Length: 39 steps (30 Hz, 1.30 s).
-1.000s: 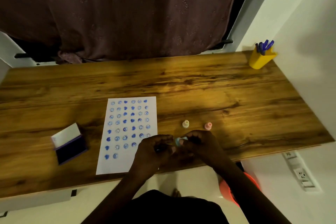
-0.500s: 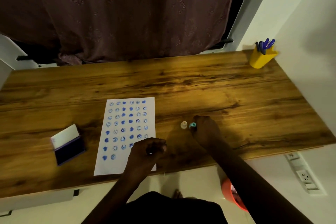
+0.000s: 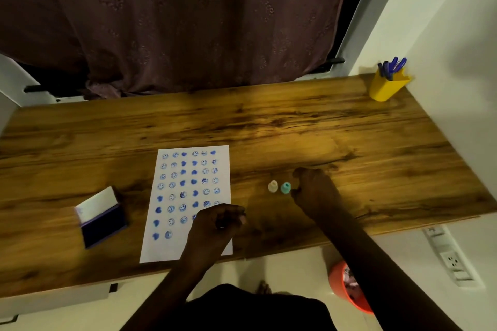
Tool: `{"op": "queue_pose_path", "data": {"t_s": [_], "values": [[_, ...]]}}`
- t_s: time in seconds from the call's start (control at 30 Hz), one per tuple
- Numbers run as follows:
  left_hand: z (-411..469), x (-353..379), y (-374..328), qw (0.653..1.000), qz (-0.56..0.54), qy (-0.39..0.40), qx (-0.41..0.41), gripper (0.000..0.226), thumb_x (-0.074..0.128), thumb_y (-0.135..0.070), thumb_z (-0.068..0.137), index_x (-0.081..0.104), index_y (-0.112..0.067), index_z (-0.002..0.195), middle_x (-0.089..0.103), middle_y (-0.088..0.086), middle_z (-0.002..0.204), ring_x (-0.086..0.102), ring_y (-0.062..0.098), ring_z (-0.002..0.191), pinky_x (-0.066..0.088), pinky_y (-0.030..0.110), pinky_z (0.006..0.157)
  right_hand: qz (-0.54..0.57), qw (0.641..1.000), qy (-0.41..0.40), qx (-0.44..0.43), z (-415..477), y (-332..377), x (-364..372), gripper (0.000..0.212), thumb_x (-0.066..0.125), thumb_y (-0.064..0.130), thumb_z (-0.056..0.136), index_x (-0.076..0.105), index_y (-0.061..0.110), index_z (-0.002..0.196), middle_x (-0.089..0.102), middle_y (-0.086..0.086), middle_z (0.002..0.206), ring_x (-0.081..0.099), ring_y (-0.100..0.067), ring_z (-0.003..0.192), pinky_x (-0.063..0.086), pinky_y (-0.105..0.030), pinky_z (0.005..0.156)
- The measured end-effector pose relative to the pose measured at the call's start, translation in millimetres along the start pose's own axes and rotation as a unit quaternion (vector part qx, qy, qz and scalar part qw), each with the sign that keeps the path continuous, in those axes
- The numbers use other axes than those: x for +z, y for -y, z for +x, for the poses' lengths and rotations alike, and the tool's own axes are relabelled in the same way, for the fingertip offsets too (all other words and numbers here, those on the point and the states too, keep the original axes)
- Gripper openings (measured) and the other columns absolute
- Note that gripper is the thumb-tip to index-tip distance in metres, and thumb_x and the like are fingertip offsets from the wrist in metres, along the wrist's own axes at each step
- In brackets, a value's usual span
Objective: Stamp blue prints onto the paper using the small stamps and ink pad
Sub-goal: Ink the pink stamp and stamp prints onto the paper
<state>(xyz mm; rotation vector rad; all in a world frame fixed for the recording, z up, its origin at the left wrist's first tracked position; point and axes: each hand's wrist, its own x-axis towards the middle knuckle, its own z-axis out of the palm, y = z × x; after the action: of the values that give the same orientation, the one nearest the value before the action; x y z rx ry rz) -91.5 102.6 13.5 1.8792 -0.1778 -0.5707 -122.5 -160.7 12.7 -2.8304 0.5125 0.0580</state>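
Observation:
A white paper [image 3: 188, 247] with several rows of blue smiley and heart prints lies on the wooden table [image 3: 295, 129]. An open ink pad [image 3: 103, 226] with a dark blue pad and a raised white lid sits left of the paper. A cream stamp [image 3: 273, 186] and a teal stamp [image 3: 286, 187] stand upright side by side, right of the paper. My right hand [image 3: 314, 191] rests just right of the teal stamp, fingers curled down; what lies under it is hidden. My left hand [image 3: 215, 223] hovers over the paper's lower right part with curled fingers.
A yellow pen holder [image 3: 387, 86] with blue pens stands at the table's far right corner by the wall. A dark curtain hangs behind the table. Below the front edge are an orange bin [image 3: 347, 287] and a wall socket [image 3: 453, 262].
My right hand carried the teal stamp from the front edge up beside the cream stamp and let it go. It now covers the spot where a pink stamp stood. My left hand drifted over the paper.

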Motion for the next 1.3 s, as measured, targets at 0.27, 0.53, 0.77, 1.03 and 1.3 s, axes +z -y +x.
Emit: {"op": "queue_pose_path", "data": {"t_s": [0.27,0.53,0.77,1.03,1.3], "values": [[1,1,0,1.0,-0.005,0.013,0.011,0.034,0.081,-0.019,0.086,0.078,-0.053,0.088,0.079,-0.024,0.096,0.07,-0.01,0.097,0.049,0.016,0.082,-0.034,0.999,0.024,0.033,-2,-18,-8,0.042,0.057,0.031,0.096,0.057,0.018,0.135,0.068,-0.007,0.124,0.061,-0.025,0.118,0.048,-0.035,0.095],[0,-11,0,1.0,-0.031,0.005,0.0,0.023,0.079,-0.044,0.073,0.077,-0.053,0.094,0.08,-0.024,0.097,0.074,-0.003,0.097,0.06,0.037,0.095,-0.002,0.997,-0.031,0.067,-11,-13,-16,0.023,0.065,0.034,0.093,0.069,0.012,0.096,0.074,-0.013,0.091,0.071,-0.032,0.087,0.054,-0.035,0.072],[-4,-21,1,0.995,-0.098,0.001,0.012,0.034,0.082,-0.05,0.069,0.076,-0.05,0.102,0.081,-0.012,0.102,0.078,0.015,0.098,0.062,0.052,0.091,0.374,0.918,0.072,0.107,-35,42,-42,0.035,0.072,0.053,0.076,0.077,0.019,0.072,0.075,-0.004,0.066,0.07,-0.013,0.06,0.053,-0.032,0.061],[-13,-45,-1,0.99,-0.138,-0.009,0.011,0.039,0.082,-0.006,0.084,0.081,-0.043,0.097,0.083,0.005,0.087,0.08,0.029,0.088,0.063,0.052,0.09,0.567,0.782,0.222,0.135,-42,110,-24,0.024,0.078,0.038,0.083,0.081,0.015,0.088,0.075,-0.004,0.072,0.067,-0.012,0.063,0.053,-0.022,0.057],[-27,-70,6,0.986,-0.158,-0.055,0.014,0.036,0.087,-0.02,0.077,0.077,-0.049,0.096,0.083,-0.005,0.096,0.081,0.024,0.088,0.066,0.048,0.083,0.576,0.772,0.257,0.078,-45,147,-12,0.033,0.077,0.044,0.082,0.079,0.014,0.096,0.078,-0.011,0.091,0.068,-0.013,0.073,0.055,-0.025,0.069]]}}
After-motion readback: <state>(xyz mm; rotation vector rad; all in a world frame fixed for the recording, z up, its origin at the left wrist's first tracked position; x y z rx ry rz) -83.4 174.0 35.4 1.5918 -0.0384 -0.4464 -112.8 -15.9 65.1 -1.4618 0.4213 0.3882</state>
